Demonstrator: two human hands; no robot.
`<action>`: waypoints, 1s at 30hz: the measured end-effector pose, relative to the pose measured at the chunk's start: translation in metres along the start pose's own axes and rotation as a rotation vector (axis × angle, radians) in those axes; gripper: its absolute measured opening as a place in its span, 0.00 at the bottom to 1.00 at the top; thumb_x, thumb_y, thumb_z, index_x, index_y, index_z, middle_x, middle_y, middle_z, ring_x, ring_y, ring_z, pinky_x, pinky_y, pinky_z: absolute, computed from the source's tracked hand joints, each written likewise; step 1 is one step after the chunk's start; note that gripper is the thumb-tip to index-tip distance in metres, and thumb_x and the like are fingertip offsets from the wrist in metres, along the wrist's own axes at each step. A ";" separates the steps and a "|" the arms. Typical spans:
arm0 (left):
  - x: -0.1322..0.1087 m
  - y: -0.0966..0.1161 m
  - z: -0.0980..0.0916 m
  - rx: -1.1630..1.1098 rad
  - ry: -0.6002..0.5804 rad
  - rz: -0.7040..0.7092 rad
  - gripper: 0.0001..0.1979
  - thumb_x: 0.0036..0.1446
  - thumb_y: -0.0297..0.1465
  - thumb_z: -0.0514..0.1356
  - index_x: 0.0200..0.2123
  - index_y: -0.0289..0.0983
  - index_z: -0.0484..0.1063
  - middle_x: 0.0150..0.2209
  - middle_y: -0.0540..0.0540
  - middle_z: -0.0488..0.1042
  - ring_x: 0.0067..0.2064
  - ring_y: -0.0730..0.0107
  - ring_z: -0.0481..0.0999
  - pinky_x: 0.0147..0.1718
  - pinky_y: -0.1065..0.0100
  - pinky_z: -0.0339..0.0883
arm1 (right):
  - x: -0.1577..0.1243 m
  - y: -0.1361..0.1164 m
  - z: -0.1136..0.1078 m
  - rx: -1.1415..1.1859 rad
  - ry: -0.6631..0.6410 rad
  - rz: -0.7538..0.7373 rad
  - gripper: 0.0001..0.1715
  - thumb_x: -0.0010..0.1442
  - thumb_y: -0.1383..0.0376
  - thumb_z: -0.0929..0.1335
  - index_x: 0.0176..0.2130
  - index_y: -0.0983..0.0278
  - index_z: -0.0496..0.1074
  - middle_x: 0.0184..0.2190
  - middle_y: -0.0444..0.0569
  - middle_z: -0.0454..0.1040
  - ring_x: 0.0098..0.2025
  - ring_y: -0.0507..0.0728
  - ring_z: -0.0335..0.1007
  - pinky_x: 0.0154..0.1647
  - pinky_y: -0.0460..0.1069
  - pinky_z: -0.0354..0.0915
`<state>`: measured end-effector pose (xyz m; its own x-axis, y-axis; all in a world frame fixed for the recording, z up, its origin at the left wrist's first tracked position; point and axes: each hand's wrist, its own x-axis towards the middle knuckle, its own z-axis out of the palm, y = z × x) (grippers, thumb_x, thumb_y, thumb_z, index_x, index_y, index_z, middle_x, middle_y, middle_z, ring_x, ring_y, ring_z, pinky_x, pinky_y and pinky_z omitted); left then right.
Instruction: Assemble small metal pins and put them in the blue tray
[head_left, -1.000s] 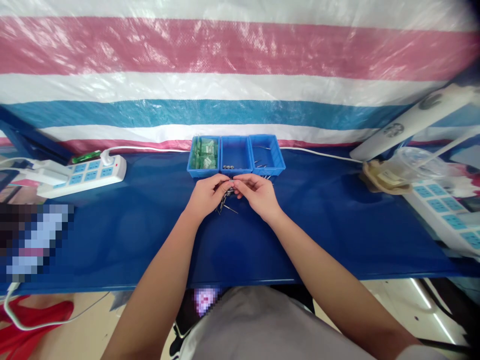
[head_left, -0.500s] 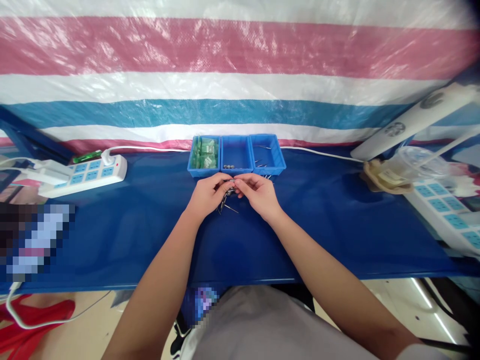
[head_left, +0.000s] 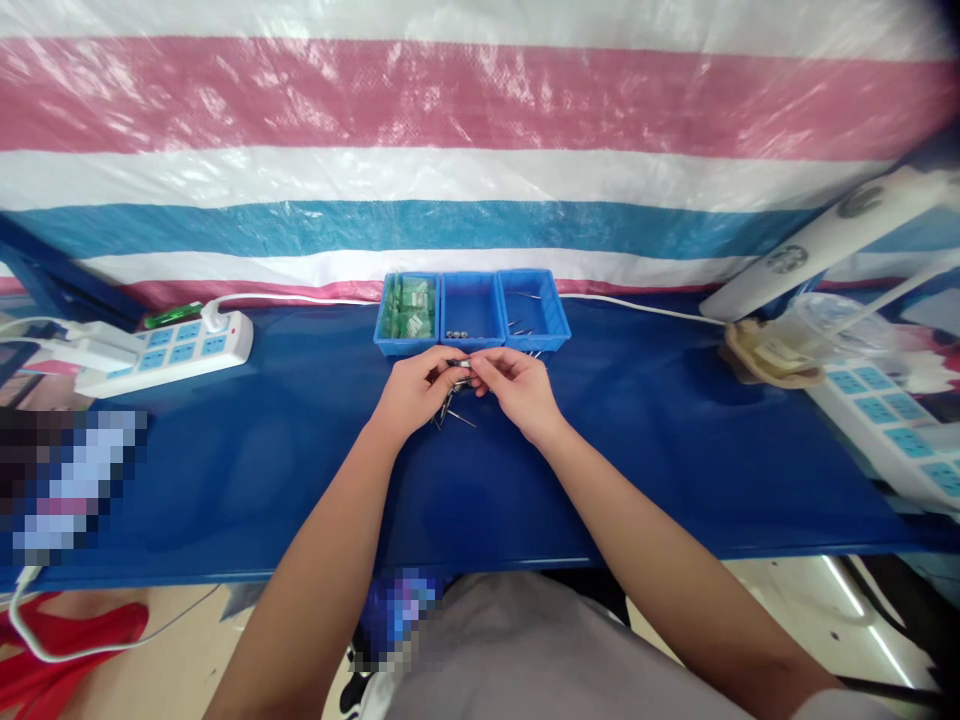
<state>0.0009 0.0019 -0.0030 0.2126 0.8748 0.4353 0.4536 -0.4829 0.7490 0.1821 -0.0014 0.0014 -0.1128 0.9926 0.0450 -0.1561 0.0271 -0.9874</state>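
Observation:
My left hand [head_left: 421, 388] and my right hand [head_left: 517, 385] meet in front of the blue bins, fingertips pinched together. Between them is a small metal piece [head_left: 463, 364], mostly covered by the fingers, so its kind is unclear. Beneath the hands lie several thin dark metal pins [head_left: 448, 408], partly hidden. Right behind the fingers stands the middle blue bin [head_left: 472, 300], with a few small round metal parts [head_left: 457, 334] at its front. The right blue bin [head_left: 559, 312] holds several thin metal rods. Green plastic packets [head_left: 412, 308] fill the left bin.
A white power strip [head_left: 180, 350] with plugs lies at the left on the blue table [head_left: 300, 440]. Near the left edge is a blurred-out phone-like item [head_left: 82, 480] on a cable. At the right are a plastic cup [head_left: 832, 330] and another power strip [head_left: 892, 420].
Both hands stay in nearly the same place. The right fingertips have shifted slightly, and a little more of the small metal piece shows between them.

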 end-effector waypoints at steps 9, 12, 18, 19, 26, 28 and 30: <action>-0.001 0.001 -0.002 -0.007 -0.011 -0.017 0.14 0.65 0.42 0.63 0.44 0.38 0.80 0.28 0.51 0.78 0.27 0.75 0.73 0.31 0.73 0.69 | -0.001 -0.002 0.001 0.006 0.003 0.000 0.23 0.52 0.48 0.78 0.39 0.63 0.80 0.29 0.47 0.80 0.28 0.53 0.74 0.30 0.50 0.74; -0.001 0.001 0.000 -0.004 0.008 -0.005 0.15 0.63 0.40 0.65 0.50 0.40 0.79 0.26 0.53 0.75 0.25 0.76 0.71 0.30 0.73 0.68 | 0.000 -0.003 0.001 0.018 0.020 0.014 0.23 0.52 0.47 0.78 0.38 0.63 0.81 0.27 0.46 0.79 0.28 0.53 0.73 0.30 0.50 0.74; 0.000 0.000 -0.001 0.001 0.001 -0.002 0.12 0.65 0.40 0.63 0.45 0.39 0.80 0.28 0.51 0.78 0.27 0.75 0.73 0.31 0.73 0.69 | 0.000 -0.001 0.000 -0.009 0.009 0.004 0.23 0.52 0.46 0.78 0.37 0.62 0.80 0.27 0.46 0.79 0.28 0.53 0.73 0.30 0.50 0.74; 0.000 0.000 -0.001 0.006 -0.008 -0.007 0.13 0.66 0.40 0.62 0.44 0.38 0.80 0.28 0.50 0.78 0.27 0.74 0.73 0.31 0.73 0.69 | 0.000 -0.001 0.001 -0.014 0.003 -0.004 0.24 0.52 0.46 0.78 0.37 0.62 0.80 0.28 0.46 0.79 0.28 0.53 0.74 0.30 0.50 0.74; 0.000 0.002 -0.002 0.000 -0.005 -0.011 0.15 0.64 0.42 0.63 0.45 0.38 0.80 0.28 0.50 0.77 0.27 0.74 0.73 0.31 0.73 0.69 | -0.001 -0.004 0.001 0.002 0.007 0.001 0.23 0.51 0.47 0.78 0.37 0.62 0.80 0.27 0.46 0.79 0.27 0.53 0.73 0.29 0.50 0.74; 0.000 0.003 -0.001 -0.004 0.015 -0.003 0.15 0.63 0.41 0.65 0.49 0.39 0.80 0.25 0.52 0.75 0.26 0.76 0.71 0.30 0.74 0.69 | -0.001 -0.005 0.001 0.005 0.020 0.010 0.23 0.52 0.47 0.78 0.36 0.62 0.80 0.26 0.45 0.79 0.26 0.52 0.72 0.29 0.49 0.73; 0.000 0.002 0.001 -0.007 0.025 0.004 0.14 0.63 0.39 0.65 0.48 0.40 0.80 0.25 0.53 0.74 0.25 0.76 0.70 0.30 0.74 0.68 | 0.000 -0.004 0.000 -0.004 0.022 0.013 0.24 0.52 0.46 0.78 0.36 0.62 0.80 0.26 0.46 0.79 0.26 0.52 0.72 0.29 0.50 0.73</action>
<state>0.0024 0.0006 -0.0015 0.1929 0.8716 0.4508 0.4464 -0.4870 0.7507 0.1831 -0.0019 0.0056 -0.0936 0.9952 0.0293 -0.1511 0.0149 -0.9884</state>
